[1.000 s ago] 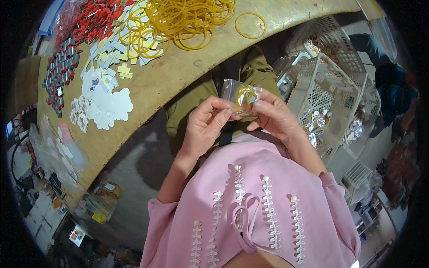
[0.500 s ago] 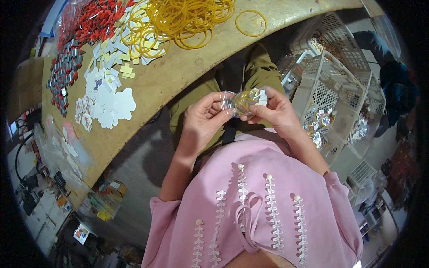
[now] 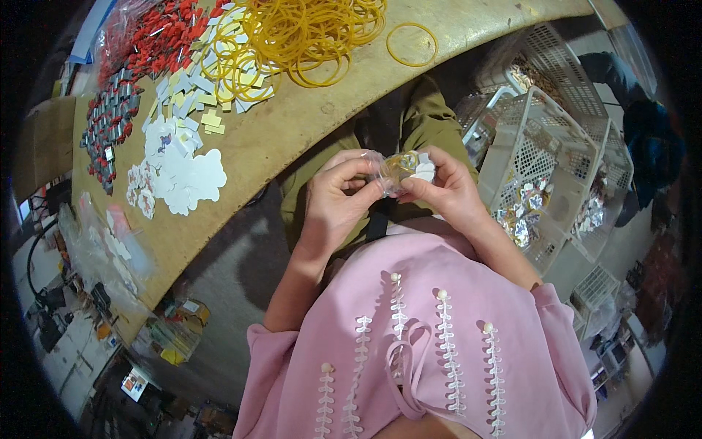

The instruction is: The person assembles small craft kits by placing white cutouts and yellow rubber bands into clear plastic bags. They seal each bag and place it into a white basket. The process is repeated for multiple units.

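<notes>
Above my lap, both hands hold a small clear plastic bag [image 3: 397, 170] with yellow rubber bands and a white piece inside. My left hand [image 3: 338, 192] pinches one end of the bag between thumb and fingers. At the other end, my right hand [image 3: 444, 184] has its thumb pressed over the white piece. What else lies in the bag is hidden by fingers and glare. On the table beyond, a heap of yellow rubber bands [image 3: 307, 36] is piled, with one single rubber band [image 3: 412, 44] lying apart.
The table [image 3: 292, 121] carries white and yellow cards [image 3: 191, 84], white die-cut shapes [image 3: 191, 179], red pieces [image 3: 164, 36] and grey-and-red pieces [image 3: 110, 128]. White plastic baskets [image 3: 545, 135] stand at right, holding shiny small packets [image 3: 525, 208]. Plastic bags [image 3: 95, 249] lie at the table's left end.
The bag's left end is now bunched closer in my left fingers, and its contents look more covered. My hands stay in nearly the same place; the whole view has shifted slightly.
</notes>
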### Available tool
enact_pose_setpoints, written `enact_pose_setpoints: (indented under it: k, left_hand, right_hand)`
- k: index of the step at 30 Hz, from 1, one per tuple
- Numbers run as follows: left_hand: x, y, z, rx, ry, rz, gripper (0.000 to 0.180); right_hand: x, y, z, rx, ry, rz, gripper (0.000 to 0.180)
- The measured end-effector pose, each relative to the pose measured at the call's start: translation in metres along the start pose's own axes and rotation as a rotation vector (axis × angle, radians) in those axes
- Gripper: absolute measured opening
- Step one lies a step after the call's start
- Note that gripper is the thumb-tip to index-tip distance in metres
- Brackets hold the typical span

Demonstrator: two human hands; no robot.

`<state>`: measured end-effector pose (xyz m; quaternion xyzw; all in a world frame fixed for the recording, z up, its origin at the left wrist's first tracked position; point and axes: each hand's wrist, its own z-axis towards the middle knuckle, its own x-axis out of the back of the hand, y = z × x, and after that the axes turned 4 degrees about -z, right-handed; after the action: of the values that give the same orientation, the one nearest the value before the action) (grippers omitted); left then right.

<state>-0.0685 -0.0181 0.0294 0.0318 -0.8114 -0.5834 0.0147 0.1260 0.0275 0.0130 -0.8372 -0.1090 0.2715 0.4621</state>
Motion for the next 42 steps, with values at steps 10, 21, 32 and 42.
enact_pose_setpoints:
  k: [10,21,32,42]
  left_hand:
    - [-0.010,-0.005,0.003,-0.118,0.037,-0.029,0.016]
    - [-0.012,0.000,-0.007,-0.090,0.084,-0.332,0.013]
    - [-0.008,0.023,-0.008,-0.178,0.139,-0.288,0.012]
    - [-0.008,0.054,0.002,-0.513,0.311,-0.003,0.012]
  right_hand:
    - [-0.014,-0.008,0.002,0.112,0.046,-0.028,0.029]
    - [-0.008,-0.011,0.004,-0.102,-0.059,0.438,0.028]
    - [-0.010,-0.019,0.005,-0.039,-0.012,0.460,0.030]
    - [-0.025,-0.042,0.015,0.015,-0.065,0.576,0.035]
